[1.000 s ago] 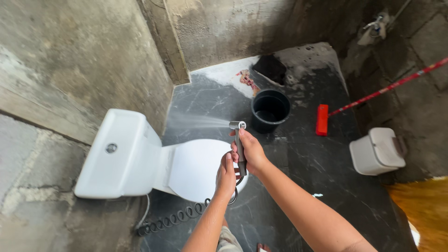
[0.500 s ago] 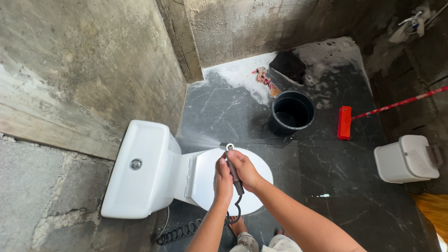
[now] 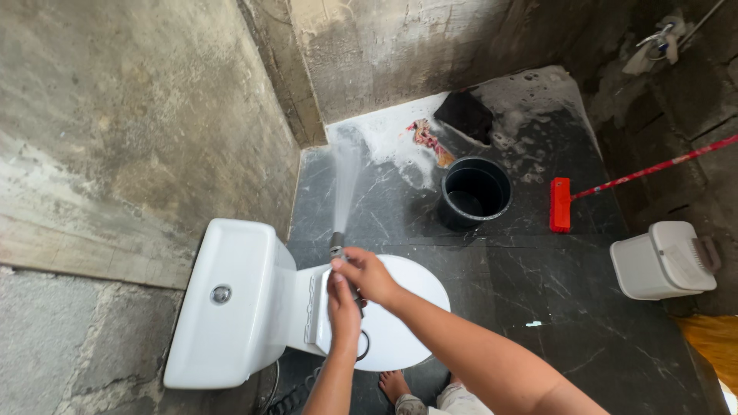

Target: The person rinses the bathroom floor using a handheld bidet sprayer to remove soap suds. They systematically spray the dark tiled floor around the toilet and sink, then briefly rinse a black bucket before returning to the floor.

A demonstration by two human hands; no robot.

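Clearly both hands are working 1 tool: the right hand (image 3: 369, 275) is wrapping closed around the handle of the spray nozzle (image 3: 337, 244), thumb pressing near its head, while the left hand (image 3: 344, 307) is gripping lower on the same handle, seemingly to steady it against the water pressure. The nozzle is sticking out just beyond the right hand's fingers and pointing away from the person, so the jet of water (image 3: 346, 180) is fanning out toward the far corner, where foam (image 3: 388, 138) is lying on the floor. Directly beneath both hands the white toilet (image 3: 254, 307) is sitting with its lid (image 3: 407, 315) down, which is keeping the bowl covered. Beyond the right hand a black bucket (image 3: 475, 192) is standing upright, with a red brush (image 3: 561, 204) on a long handle just past it and a white bin (image 3: 663, 260) further out to that side. Underfoot the dark marbled floor (image 3: 538, 284) is glistening wet, and rough bare concrete walls (image 3: 131, 131) are closing in the narrow room.
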